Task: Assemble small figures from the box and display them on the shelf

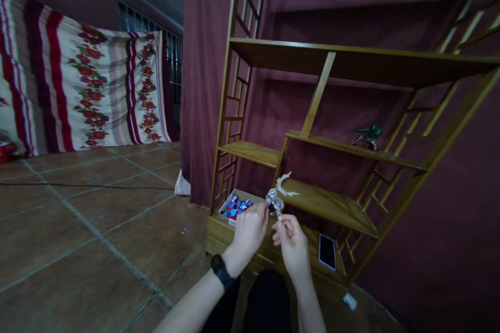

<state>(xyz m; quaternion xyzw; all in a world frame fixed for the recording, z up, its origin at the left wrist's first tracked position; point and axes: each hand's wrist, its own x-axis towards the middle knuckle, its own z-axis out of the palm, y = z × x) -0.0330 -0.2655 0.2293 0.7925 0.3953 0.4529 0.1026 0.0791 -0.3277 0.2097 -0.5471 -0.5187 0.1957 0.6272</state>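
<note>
Both hands hold a small silver-white toy figure (278,195) with a curved wing or horn, in front of the lower shelves of a wooden shelf unit (332,62). My left hand (252,229), with a black band on its wrist, is closed on the figure's left side. My right hand (291,242) pinches its lower end from the right. Just behind my left hand, a small box (234,208) of red and blue pieces sits on the bottom ledge.
A phone (327,251) lies on the bottom ledge at right. A green figure (367,137) stands on a middle shelf. Maroon cloth hangs behind the shelves. A tiled floor (78,218) with a black cable (78,185) stretches left toward a flowered sheet (78,88).
</note>
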